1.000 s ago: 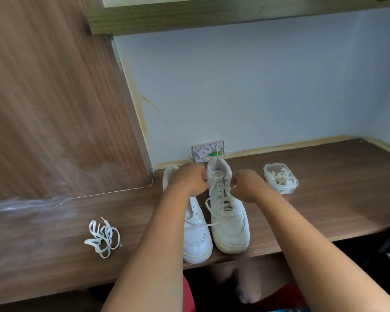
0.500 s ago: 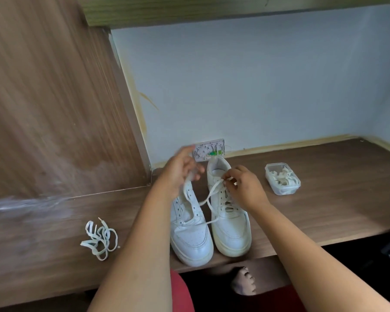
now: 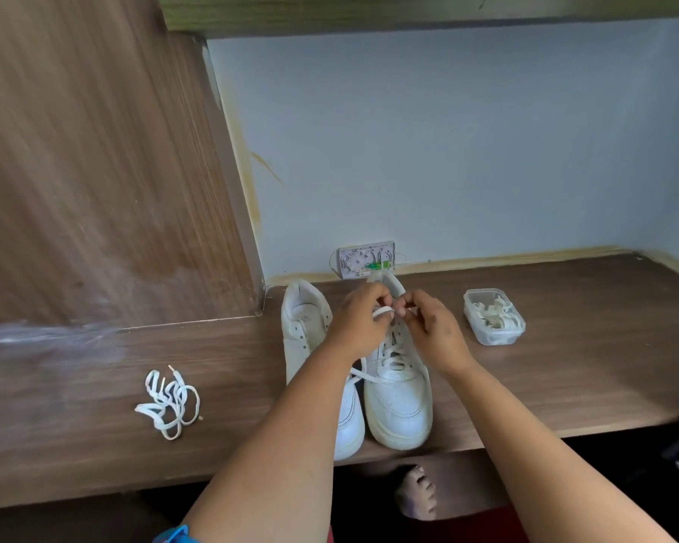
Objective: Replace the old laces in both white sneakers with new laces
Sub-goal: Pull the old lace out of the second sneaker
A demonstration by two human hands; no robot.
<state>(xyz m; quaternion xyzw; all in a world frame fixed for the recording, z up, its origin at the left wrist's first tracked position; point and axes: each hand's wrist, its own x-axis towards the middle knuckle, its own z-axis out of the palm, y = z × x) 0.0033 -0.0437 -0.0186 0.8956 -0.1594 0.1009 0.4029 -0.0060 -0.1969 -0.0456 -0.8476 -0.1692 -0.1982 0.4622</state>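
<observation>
Two white sneakers stand side by side on the wooden desk, toes toward me. The left sneaker [image 3: 305,327] shows empty eyelets. The right sneaker [image 3: 400,393] is laced over its tongue. Above its top eyelets my left hand [image 3: 359,323] and my right hand [image 3: 432,327] meet, each pinching a part of the white lace [image 3: 383,310]. A loose lace end trails across between the shoes. A loose bundle of white laces [image 3: 169,401] lies on the desk to the left.
A clear plastic tub [image 3: 494,339] holding white laces sits right of the shoes. A small white wall box [image 3: 365,258] stands behind them. A wooden panel rises at the left, a shelf overhead. The desk's front edge [image 3: 526,435] is close to the toes.
My left hand has come down from above the left sneaker to meet my right hand over the right sneaker's top. The lace loop between them is drawn in tighter.
</observation>
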